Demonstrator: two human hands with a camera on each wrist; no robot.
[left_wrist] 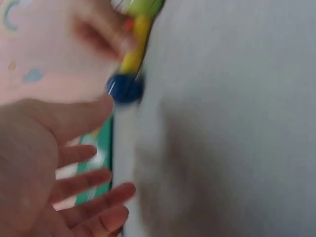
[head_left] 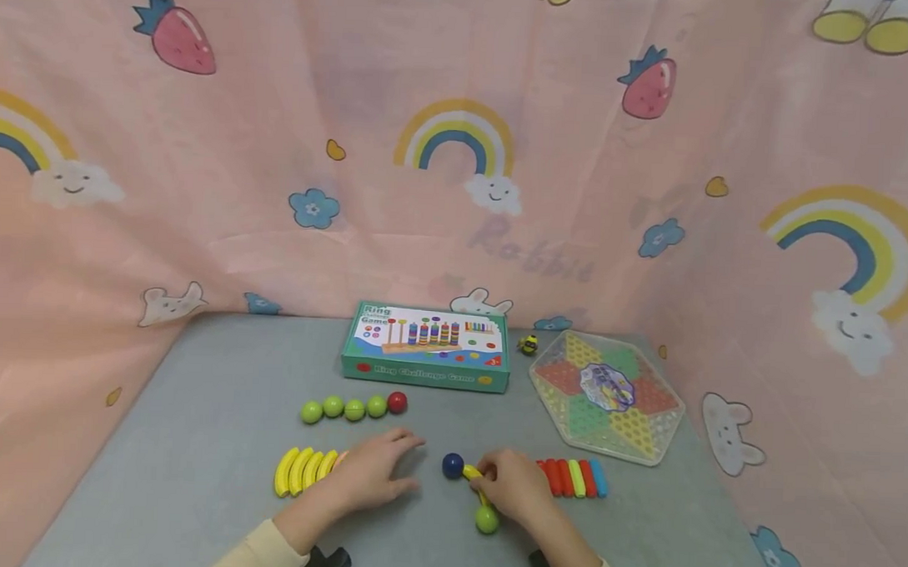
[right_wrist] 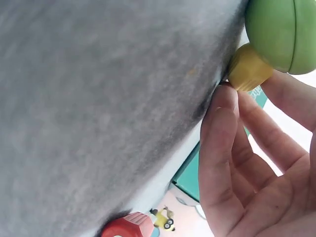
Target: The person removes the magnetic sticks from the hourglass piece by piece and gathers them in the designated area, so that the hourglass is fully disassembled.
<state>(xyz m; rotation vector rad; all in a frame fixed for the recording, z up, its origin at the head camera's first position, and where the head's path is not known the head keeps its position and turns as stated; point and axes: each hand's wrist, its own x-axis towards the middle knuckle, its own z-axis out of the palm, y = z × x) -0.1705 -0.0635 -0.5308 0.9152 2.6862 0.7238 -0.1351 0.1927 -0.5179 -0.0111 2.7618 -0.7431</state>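
Note:
My right hand (head_left: 518,488) pinches a yellow curved stick (head_left: 471,473) that runs between a blue ball (head_left: 453,465) and a green ball (head_left: 487,519). Its fingertips press against the yellow piece in the right wrist view, close to the green ball (right_wrist: 281,34); part of the stick is hidden by the fingers. Across from it, my left hand (head_left: 372,472) hovers with spread fingers and holds nothing. The left thumb is near the blue ball (left_wrist: 124,89) in the left wrist view, where blur hides whether they touch. Yellow curved sticks (head_left: 297,472) lie beside the left hand, partly covered by it.
Several green balls (head_left: 354,410) and a red ball (head_left: 397,402) form a row behind the left hand. Short coloured sticks (head_left: 578,478) lie right of the right hand. Farther back are a game box (head_left: 425,374), a small bee-like toy (head_left: 529,344) and a hexagonal board (head_left: 606,439).

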